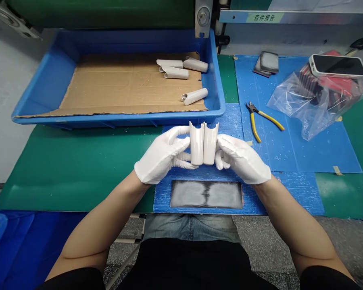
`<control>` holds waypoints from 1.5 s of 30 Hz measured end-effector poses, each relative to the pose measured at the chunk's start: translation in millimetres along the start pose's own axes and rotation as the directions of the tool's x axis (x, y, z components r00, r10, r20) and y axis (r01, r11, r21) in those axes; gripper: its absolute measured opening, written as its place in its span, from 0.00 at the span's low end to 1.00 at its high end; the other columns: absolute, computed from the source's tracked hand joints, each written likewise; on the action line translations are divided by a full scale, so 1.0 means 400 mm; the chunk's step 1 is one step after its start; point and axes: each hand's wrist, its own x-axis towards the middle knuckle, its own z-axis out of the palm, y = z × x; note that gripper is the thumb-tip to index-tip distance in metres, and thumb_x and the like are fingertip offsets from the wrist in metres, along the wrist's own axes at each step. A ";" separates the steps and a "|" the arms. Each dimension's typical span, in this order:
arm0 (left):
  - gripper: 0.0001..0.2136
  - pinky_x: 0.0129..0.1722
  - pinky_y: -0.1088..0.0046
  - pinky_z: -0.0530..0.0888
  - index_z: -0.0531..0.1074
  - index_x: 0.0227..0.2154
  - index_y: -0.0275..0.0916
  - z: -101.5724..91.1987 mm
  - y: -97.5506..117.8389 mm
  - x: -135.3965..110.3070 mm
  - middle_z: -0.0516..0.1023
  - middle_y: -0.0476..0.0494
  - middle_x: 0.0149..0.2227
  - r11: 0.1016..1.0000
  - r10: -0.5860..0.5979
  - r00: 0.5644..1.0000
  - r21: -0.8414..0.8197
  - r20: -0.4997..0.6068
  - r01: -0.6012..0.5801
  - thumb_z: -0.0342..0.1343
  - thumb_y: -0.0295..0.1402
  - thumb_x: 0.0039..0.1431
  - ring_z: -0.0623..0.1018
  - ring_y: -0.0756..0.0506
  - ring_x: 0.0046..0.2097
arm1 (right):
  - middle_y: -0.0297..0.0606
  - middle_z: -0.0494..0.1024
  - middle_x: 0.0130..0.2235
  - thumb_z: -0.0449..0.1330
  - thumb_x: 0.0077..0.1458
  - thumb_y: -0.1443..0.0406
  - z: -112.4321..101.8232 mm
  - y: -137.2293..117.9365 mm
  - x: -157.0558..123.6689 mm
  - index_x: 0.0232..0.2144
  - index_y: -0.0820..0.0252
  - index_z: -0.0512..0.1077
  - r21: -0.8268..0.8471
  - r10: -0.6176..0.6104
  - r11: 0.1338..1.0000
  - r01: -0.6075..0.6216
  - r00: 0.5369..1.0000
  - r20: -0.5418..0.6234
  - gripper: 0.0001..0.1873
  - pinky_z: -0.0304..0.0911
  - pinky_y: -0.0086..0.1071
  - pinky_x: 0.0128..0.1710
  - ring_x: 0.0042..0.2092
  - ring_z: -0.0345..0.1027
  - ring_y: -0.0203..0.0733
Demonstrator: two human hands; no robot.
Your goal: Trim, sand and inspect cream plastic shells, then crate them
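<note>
Two glossy white plastic shells with curved, notched tops stand upright side by side between my gloved hands, touching along their long edges. My left hand (168, 154) closes its fingers around the left shell (196, 144). On the other side, my right hand (241, 157) pinches the right shell (210, 145) by its outer edge. Both hands wear white gloves. Just below them, a dark sanding strip (189, 194), whitened with dust, lies flat on the blue mat (161, 197). The fingertips behind the shells are partly hidden.
A blue bin (117, 120) at the back holds cardboard (115, 84) and several similar white pieces (195, 96). To the right lie yellow-handled cutters (260, 119), worn sanding pads (269, 62), and a clear plastic bag (308, 108) of red pads with a phone (337, 65) on top.
</note>
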 end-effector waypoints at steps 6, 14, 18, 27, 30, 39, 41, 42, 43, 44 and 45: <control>0.29 0.32 0.68 0.86 0.70 0.62 0.40 0.003 0.001 -0.002 0.82 0.36 0.52 0.997 0.052 0.999 0.062 -0.008 -0.051 0.66 0.46 0.62 0.86 0.39 0.43 | 0.31 0.73 0.26 0.61 0.66 0.46 -0.003 0.006 0.000 0.36 0.53 0.71 0.097 0.012 0.995 -0.011 1.000 -0.005 0.18 0.54 0.33 0.28 0.26 0.59 0.37; 0.32 0.35 0.72 0.82 0.72 0.60 0.36 0.004 0.003 0.006 0.83 0.42 0.40 0.994 0.089 0.996 0.064 -0.012 -0.088 0.71 0.46 0.56 0.82 0.46 0.37 | 0.30 0.71 0.30 0.71 0.58 0.50 0.008 0.009 0.002 0.45 0.56 0.73 0.305 0.016 0.952 -0.031 0.999 0.051 0.21 0.54 0.31 0.29 0.29 0.59 0.34; 0.25 0.29 0.77 0.76 0.76 0.54 0.36 0.000 -0.012 0.008 0.79 0.48 0.32 0.991 0.081 0.996 0.103 0.040 -0.085 0.71 0.43 0.57 0.77 0.51 0.30 | 0.28 0.69 0.30 0.73 0.55 0.52 0.015 0.003 0.000 0.45 0.56 0.73 0.310 0.039 0.949 -0.064 0.996 0.085 0.22 0.47 0.30 0.24 0.26 0.54 0.31; 0.31 0.12 0.81 0.66 0.72 0.54 0.34 0.002 -0.016 0.011 0.80 0.44 0.28 0.990 -0.036 0.996 0.137 0.082 0.025 0.66 0.55 0.59 0.80 0.46 0.24 | 0.28 0.67 0.28 0.73 0.57 0.54 0.022 0.015 0.006 0.35 0.59 0.72 0.408 0.036 0.910 -0.079 0.993 0.111 0.18 0.54 0.27 0.27 0.28 0.56 0.30; 0.33 0.14 0.78 0.73 0.71 0.58 0.32 0.004 -0.006 0.010 0.83 0.37 0.33 0.994 -0.075 0.994 0.079 0.078 0.069 0.59 0.58 0.64 0.84 0.42 0.27 | 0.31 0.70 0.31 0.71 0.61 0.57 0.014 0.008 0.006 0.38 0.60 0.74 0.486 0.045 0.868 -0.100 0.991 0.123 0.13 0.60 0.27 0.30 0.30 0.60 0.31; 0.29 0.19 0.78 0.79 0.71 0.61 0.31 0.006 0.005 0.008 0.84 0.37 0.34 0.992 -0.100 0.993 0.080 0.067 0.094 0.59 0.49 0.68 0.85 0.42 0.28 | 0.32 0.70 0.34 0.72 0.57 0.62 0.012 -0.002 0.006 0.43 0.61 0.77 0.501 0.039 0.861 -0.085 0.994 0.103 0.13 0.63 0.25 0.31 0.32 0.62 0.31; 0.28 0.20 0.78 0.80 0.70 0.62 0.31 0.006 0.004 0.009 0.83 0.38 0.33 0.993 -0.104 0.992 0.070 0.067 0.099 0.59 0.48 0.68 0.85 0.42 0.28 | 0.32 0.70 0.35 0.73 0.57 0.62 0.013 -0.002 0.007 0.43 0.61 0.77 0.506 0.046 0.857 -0.093 0.994 0.104 0.15 0.63 0.25 0.31 0.32 0.61 0.31; 0.28 0.21 0.77 0.80 0.70 0.62 0.31 0.006 0.004 0.010 0.83 0.39 0.32 0.993 -0.106 0.992 0.064 0.069 0.102 0.59 0.48 0.69 0.85 0.43 0.28 | 0.32 0.70 0.35 0.73 0.57 0.62 0.013 -0.002 0.008 0.44 0.61 0.77 0.508 0.047 0.856 -0.096 0.993 0.107 0.15 0.63 0.25 0.31 0.32 0.60 0.31; 0.28 0.21 0.77 0.81 0.70 0.62 0.32 0.006 0.003 0.010 0.83 0.39 0.32 0.993 -0.109 0.991 0.058 0.074 0.105 0.58 0.48 0.69 0.85 0.43 0.28 | 0.32 0.70 0.36 0.72 0.57 0.62 0.012 -0.001 0.008 0.45 0.61 0.78 0.511 0.045 0.854 -0.097 0.993 0.113 0.15 0.63 0.25 0.31 0.32 0.60 0.31; 0.27 0.22 0.77 0.81 0.70 0.61 0.32 0.005 0.003 0.010 0.83 0.40 0.32 0.993 -0.114 0.990 0.053 0.079 0.110 0.58 0.47 0.69 0.85 0.43 0.28 | 0.32 0.70 0.36 0.72 0.58 0.62 0.011 -0.001 0.008 0.45 0.61 0.78 0.514 0.039 0.853 -0.097 0.992 0.123 0.15 0.63 0.25 0.31 0.32 0.60 0.31; 0.26 0.22 0.76 0.81 0.70 0.61 0.32 0.005 0.003 0.009 0.83 0.40 0.31 0.992 -0.118 0.989 0.050 0.084 0.114 0.58 0.47 0.69 0.85 0.43 0.28 | 0.32 0.70 0.36 0.72 0.58 0.62 0.009 -0.001 0.008 0.44 0.61 0.78 0.516 0.031 0.851 -0.096 0.991 0.133 0.13 0.62 0.25 0.31 0.32 0.59 0.31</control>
